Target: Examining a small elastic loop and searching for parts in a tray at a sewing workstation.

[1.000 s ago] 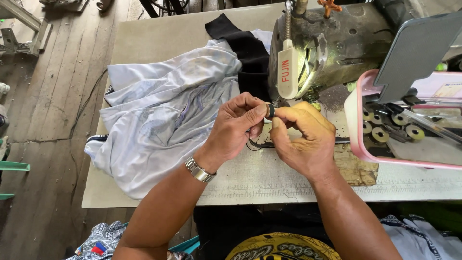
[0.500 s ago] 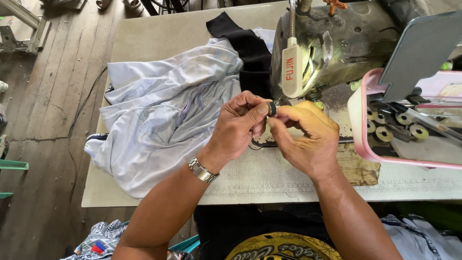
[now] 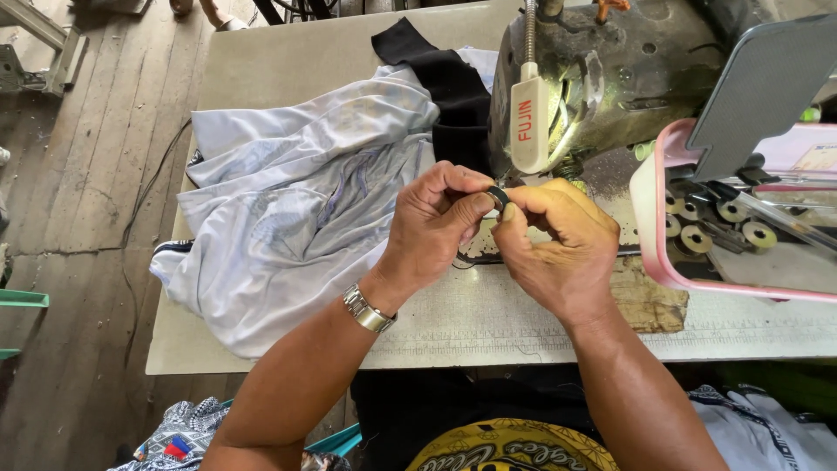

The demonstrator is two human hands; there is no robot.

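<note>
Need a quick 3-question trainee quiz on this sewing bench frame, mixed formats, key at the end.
1. True or false: the left hand and the right hand pinch the same small dark round part.
2. Multiple choice: the pale garment lies A) to the left of the sewing machine, B) inside the pink tray, C) on the floor.
3. Fill in: the left wrist wears a metal ____.

Key: 1 true; 2 A; 3 watch.
</note>
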